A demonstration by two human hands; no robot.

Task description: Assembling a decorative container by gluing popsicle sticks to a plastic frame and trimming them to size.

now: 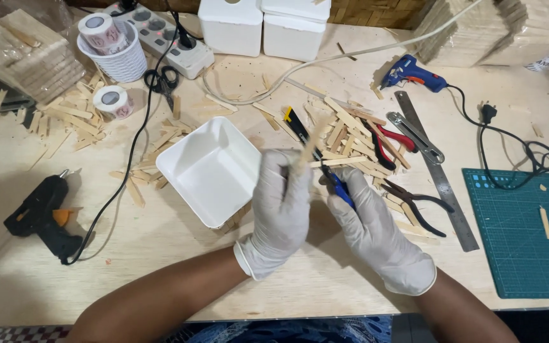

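1. At the middle of the wooden table, a thin pale wooden stick stands tilted, its upper end blurred, pinched in the closed fingers of the gloved left hand.
2. Just right of it, the gloved right hand is closed round a blue-handled tool, whose dark tip meets the stick near its lower end; what kind of tool it is cannot be told for sure.
3. Touching the left hand's far side sits an empty white square tray, tilted cornerwise, with loose sticks poking from under it.
4. Behind both hands lies a heap of flat wooden sticks, with a yellow-and-black utility knife, red-handled pliers and dark-handled pliers among them.
5. A steel ruler runs slantwise to the right of the heap, and a green cutting mat lies further right, well apart from the hands.
6. A blue glue gun rests at the far right, a black glue gun at the near left, its cord running up to a power strip.
7. Scissors, a tape roll and a white basket sit at the far left.
8. Both forearms come in from the near edge, angled toward each other, wrists raised off the table, backs of the hands facing up.
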